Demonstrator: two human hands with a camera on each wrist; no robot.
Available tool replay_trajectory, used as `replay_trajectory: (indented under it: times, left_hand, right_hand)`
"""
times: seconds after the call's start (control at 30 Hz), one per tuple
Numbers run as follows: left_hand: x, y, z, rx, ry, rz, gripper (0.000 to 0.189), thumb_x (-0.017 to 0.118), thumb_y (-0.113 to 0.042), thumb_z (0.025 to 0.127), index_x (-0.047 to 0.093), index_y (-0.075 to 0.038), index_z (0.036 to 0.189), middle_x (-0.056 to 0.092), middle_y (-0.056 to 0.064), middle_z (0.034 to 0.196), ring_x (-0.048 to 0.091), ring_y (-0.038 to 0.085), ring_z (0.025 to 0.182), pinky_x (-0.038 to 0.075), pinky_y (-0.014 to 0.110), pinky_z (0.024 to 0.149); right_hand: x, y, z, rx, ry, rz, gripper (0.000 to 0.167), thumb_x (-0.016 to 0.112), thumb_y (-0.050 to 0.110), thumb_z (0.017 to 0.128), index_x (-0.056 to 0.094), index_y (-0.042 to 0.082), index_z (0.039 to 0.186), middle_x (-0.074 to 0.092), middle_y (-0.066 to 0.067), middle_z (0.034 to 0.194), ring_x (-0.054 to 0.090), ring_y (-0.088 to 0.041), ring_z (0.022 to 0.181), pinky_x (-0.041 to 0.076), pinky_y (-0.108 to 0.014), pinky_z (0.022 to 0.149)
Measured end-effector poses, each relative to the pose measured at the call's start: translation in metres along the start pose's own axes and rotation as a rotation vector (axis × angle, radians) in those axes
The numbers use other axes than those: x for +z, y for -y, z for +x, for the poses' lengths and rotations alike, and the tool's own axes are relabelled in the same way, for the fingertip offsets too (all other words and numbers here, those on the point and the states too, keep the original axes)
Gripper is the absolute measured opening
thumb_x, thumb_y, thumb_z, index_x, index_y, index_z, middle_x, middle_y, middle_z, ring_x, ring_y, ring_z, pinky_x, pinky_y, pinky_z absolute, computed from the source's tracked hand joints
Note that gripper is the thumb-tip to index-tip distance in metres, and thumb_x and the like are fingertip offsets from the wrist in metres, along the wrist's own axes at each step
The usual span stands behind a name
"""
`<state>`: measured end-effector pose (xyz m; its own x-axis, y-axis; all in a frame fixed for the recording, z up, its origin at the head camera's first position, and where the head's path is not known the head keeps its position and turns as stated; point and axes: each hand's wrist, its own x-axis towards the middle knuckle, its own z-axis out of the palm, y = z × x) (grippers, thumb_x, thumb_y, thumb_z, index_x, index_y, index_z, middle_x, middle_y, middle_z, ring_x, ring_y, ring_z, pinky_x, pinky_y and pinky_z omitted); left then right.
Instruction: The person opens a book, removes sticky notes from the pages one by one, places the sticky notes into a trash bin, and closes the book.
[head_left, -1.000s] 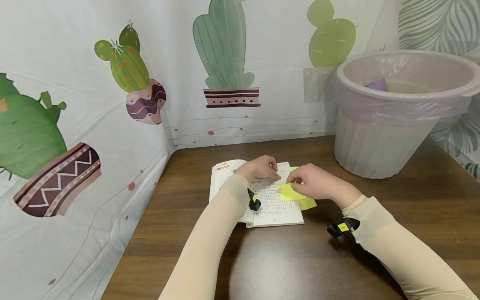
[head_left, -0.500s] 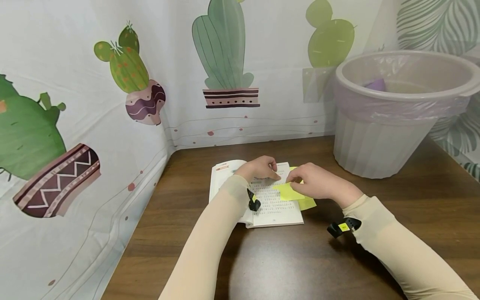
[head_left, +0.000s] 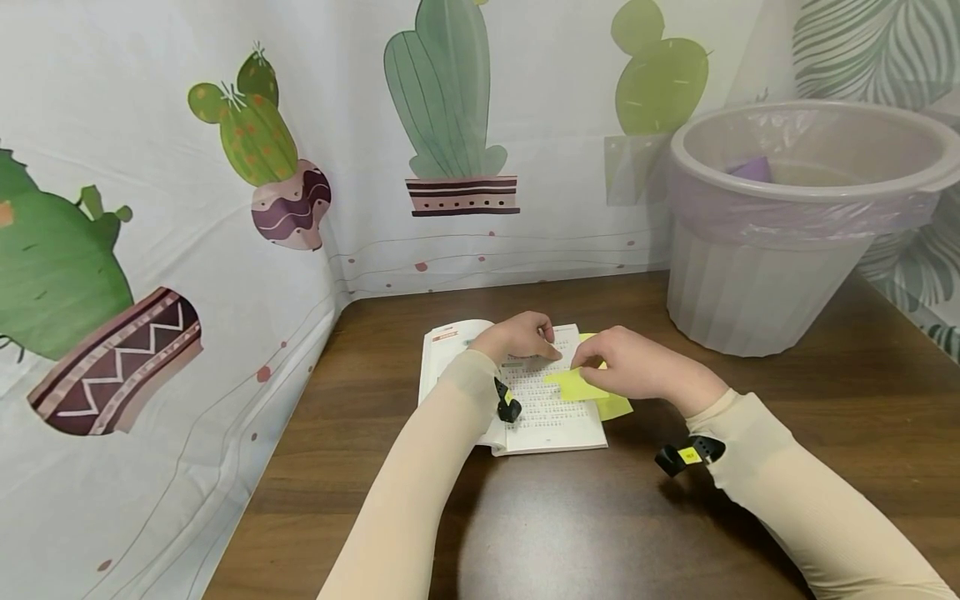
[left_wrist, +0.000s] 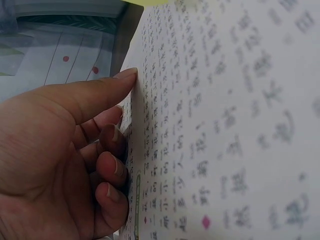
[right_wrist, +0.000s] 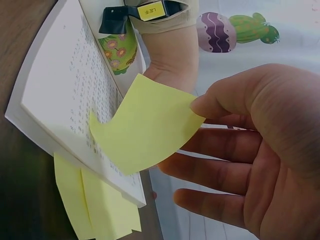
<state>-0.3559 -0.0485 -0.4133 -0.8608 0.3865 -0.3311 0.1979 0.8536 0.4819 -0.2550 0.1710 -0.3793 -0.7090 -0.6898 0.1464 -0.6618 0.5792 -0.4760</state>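
An open book with printed text lies on the brown table. My left hand rests on its right-hand page; in the left wrist view the thumb is extended against the paper and the other fingers are loosely bent. My right hand pinches a yellow sticky note between thumb and finger at one edge. The note bows above the page, and its far edge curls down to the paper. More yellow sticky notes stick out beyond the book's right edge.
A grey bin with a translucent liner stands at the back right, a purple piece inside it. A cactus-print cloth hangs behind and to the left of the wooden table.
The far edge of the pinched sticky note has spread a little further left over the page. Both hands have stayed almost in place.
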Motion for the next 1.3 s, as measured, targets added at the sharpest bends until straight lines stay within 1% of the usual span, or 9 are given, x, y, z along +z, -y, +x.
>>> replay_trajectory:
  times: [0.33,0.53,0.63,0.73,0.83,1.13,1.3]
  left_hand:
    - [-0.0002,0.0012,0.0004,0.005,0.011,0.0,0.028,0.08,-0.039,0.09,0.063,-0.02,0.101,0.061,-0.002,0.103,0.055,0.017,0.092,0.045,0.035,0.078]
    - [0.0006,0.0011,0.0007,0.007,0.004,0.005,0.028,0.08,-0.039,0.09,0.063,-0.02,0.102,0.061,-0.001,0.102,0.056,0.017,0.092,0.045,0.034,0.078]
    - [0.0008,0.0011,0.001,0.005,0.001,0.004,0.028,0.08,-0.039,0.09,0.063,-0.021,0.102,0.061,-0.001,0.102,0.056,0.017,0.092,0.045,0.034,0.079]
    - [0.0008,0.0012,0.0014,0.003,0.002,0.004,0.028,0.08,-0.04,0.09,0.063,-0.021,0.102,0.061,-0.001,0.102,0.056,0.017,0.093,0.045,0.034,0.079]
    - [0.0007,0.0015,0.0015,0.004,0.005,0.003,0.028,0.079,-0.04,0.09,0.063,-0.021,0.102,0.061,-0.001,0.102,0.056,0.017,0.093,0.045,0.034,0.079]
    - [-0.0001,0.0013,0.0012,0.001,0.0,-0.003,0.028,0.08,-0.04,0.09,0.063,-0.021,0.101,0.062,-0.001,0.102,0.056,0.017,0.093,0.045,0.035,0.079]
    - [-0.0003,0.0009,0.0007,-0.003,0.0,0.0,0.028,0.08,-0.04,0.089,0.062,-0.021,0.101,0.061,-0.001,0.103,0.056,0.017,0.093,0.046,0.035,0.079]
  right_hand:
    - [-0.0005,0.0063,-0.0009,-0.01,0.0,0.007,0.017,0.064,0.011,0.096,0.079,0.014,0.103,0.079,-0.004,0.104,0.064,-0.009,0.084,0.055,-0.035,0.079]
    - [-0.0002,0.0074,-0.0004,-0.009,0.006,0.035,0.017,0.064,0.01,0.096,0.079,0.015,0.102,0.078,0.0,0.103,0.065,-0.007,0.084,0.056,-0.034,0.079]
    - [-0.0003,0.0076,-0.0004,-0.013,0.008,0.064,0.017,0.064,0.008,0.096,0.079,0.015,0.101,0.077,0.003,0.101,0.066,-0.007,0.085,0.059,-0.035,0.081]
    - [-0.0002,0.0073,-0.0005,-0.016,0.009,0.08,0.017,0.064,0.007,0.096,0.079,0.015,0.101,0.077,0.003,0.1,0.068,-0.008,0.089,0.06,-0.037,0.084]
    - [-0.0002,0.0074,-0.0004,-0.019,0.006,0.079,0.017,0.064,0.007,0.096,0.079,0.015,0.101,0.077,0.003,0.1,0.068,-0.008,0.089,0.06,-0.037,0.084]
    - [-0.0008,0.0046,-0.0009,-0.039,-0.032,0.062,0.016,0.065,0.007,0.096,0.079,0.015,0.098,0.078,0.003,0.098,0.068,-0.007,0.086,0.059,-0.033,0.08]
    - [-0.0018,0.0033,-0.0006,-0.033,-0.062,0.078,0.017,0.065,0.007,0.094,0.079,0.016,0.096,0.076,0.004,0.093,0.061,-0.006,0.075,0.054,-0.028,0.072]
